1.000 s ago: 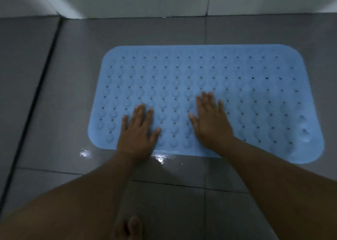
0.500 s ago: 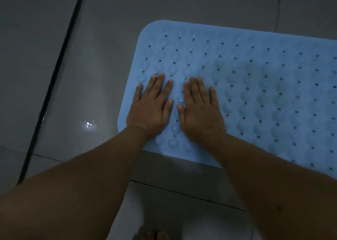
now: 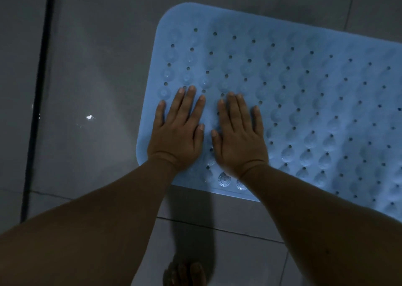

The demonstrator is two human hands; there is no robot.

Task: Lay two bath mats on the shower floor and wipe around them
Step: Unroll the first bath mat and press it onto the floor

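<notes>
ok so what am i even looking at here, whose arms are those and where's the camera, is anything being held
There is no machine here: a person is doing the job with bare hands. The single picture comes from a wide-angle camera worn on their head, looking forward and down, so the two forearms reach in from the bottom edge. On the grey tiled shower floor lies a light blue rubbery bath mat with rows of small holes and round bumps. The left hand and the right hand lie flat side by side near the mat's left end, fingers straight, palms down on it. Nothing is gripped; they only press on the mat. A small wet glint shows on the tiles left of the mat. Toes of a foot peek in at the bottom. Only one mat is visible.
</notes>
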